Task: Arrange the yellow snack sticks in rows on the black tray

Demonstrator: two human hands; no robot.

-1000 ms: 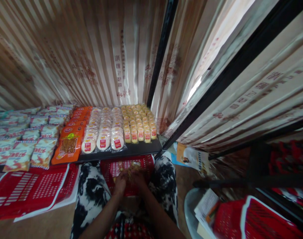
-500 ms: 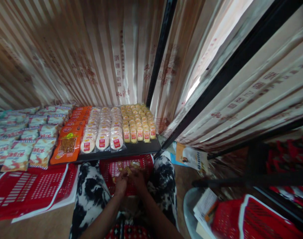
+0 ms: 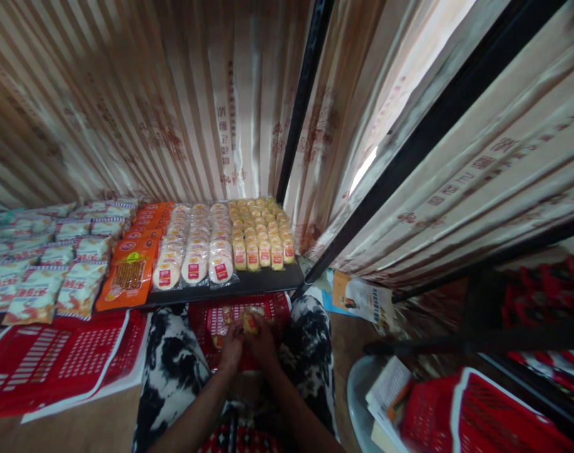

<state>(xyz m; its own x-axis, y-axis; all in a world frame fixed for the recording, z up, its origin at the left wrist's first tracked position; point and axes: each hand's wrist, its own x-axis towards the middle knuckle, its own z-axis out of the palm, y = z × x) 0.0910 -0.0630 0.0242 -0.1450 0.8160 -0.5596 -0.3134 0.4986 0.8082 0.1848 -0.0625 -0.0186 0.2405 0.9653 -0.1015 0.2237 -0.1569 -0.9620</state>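
Note:
Between my hands is a small yellow packaged snack [image 3: 249, 323] with a red and white label, like the ones lined up on the shelf. My right hand [image 3: 263, 343] is closed on its right side. From the left, my left hand [image 3: 232, 346] grips its edge with bent fingers. Both hands are above a red plastic basket [image 3: 287, 308] between my knees. A few more small wrapped snacks [image 3: 227, 314] lie in the basket, partly hidden by my hands. Rows of the same yellow snacks [image 3: 264, 255] stand at the right end of the black shelf [image 3: 268, 280].
Left of the yellow rows are round white wafer packs [image 3: 194, 269], orange snack bags [image 3: 129, 270] and pale bags [image 3: 82, 286]. Another red basket [image 3: 55, 358] lies at lower left. A black post [image 3: 305, 94] and curtain [image 3: 197, 94] stand behind; a grey tub [image 3: 357, 390] is right.
The yellow snack has turned and come up between my fingers, so its label now shows. My hands stay in nearly the same place over the basket.

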